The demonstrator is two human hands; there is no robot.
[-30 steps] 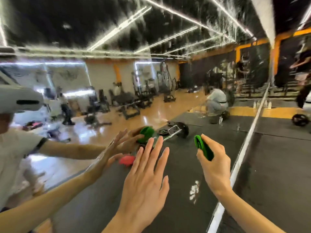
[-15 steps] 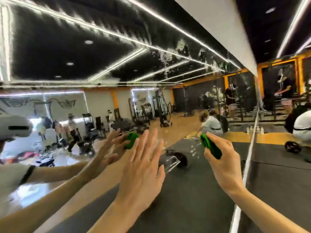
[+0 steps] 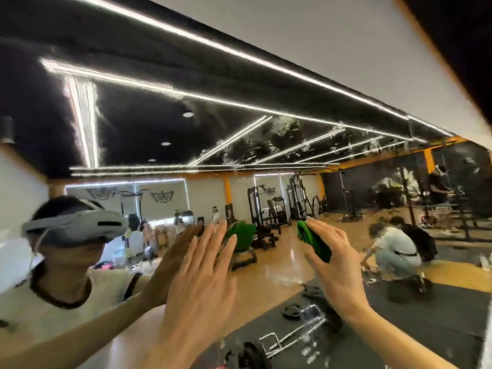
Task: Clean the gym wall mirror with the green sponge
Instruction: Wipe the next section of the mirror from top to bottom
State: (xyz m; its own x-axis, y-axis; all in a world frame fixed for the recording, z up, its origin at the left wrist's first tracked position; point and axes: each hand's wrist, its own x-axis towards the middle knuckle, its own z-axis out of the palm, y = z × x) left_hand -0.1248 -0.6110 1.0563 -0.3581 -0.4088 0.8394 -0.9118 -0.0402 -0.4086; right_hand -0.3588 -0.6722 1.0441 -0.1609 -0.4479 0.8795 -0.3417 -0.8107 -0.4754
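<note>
The gym wall mirror [image 3: 266, 134] fills the view, with white soapy streaks high up near its top edge. My right hand [image 3: 335, 265] grips the green sponge [image 3: 312, 239] and holds it against the glass at mid height. My left hand [image 3: 205, 272] is flat, fingers straight and spread, with the palm on or just off the glass left of the sponge. Both hands and the sponge show doubled as reflections further left.
The mirror's right edge [image 3: 479, 310] runs down the far right. A white wall band [image 3: 332, 49] sits above the mirror. Reflected behind me are a crouching person [image 3: 394, 251], weight plates [image 3: 292, 310] on black mats, and gym machines.
My view has tilted upward, bringing the mirror's upper part and ceiling reflection into sight. Both hands have risen along the glass, the right one keeping hold of the sponge.
</note>
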